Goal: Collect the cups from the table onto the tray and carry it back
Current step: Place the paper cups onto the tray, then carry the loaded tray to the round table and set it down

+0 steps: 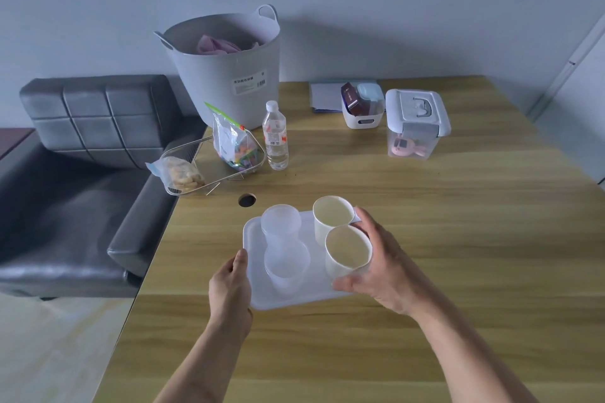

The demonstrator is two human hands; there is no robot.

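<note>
A white plastic tray (253,271) lies on the wooden table in front of me. Two translucent plastic cups stand on its left half, one far (281,222) and one near (286,263). Two white paper cups stand on its right half, one far (332,214) and one near (347,250). My left hand (229,288) grips the tray's left edge, thumb on the rim. My right hand (383,265) wraps around the near paper cup, thumb at its near side and fingers behind it. This hand hides the tray's right edge.
Behind the tray are a cable hole (246,199), a water bottle (275,137), a wire basket (209,167) with snack bags, a grey tub (226,75), a small white bin (361,108) and a lidded clear box (415,124). A dark sofa (82,173) stands left of the table.
</note>
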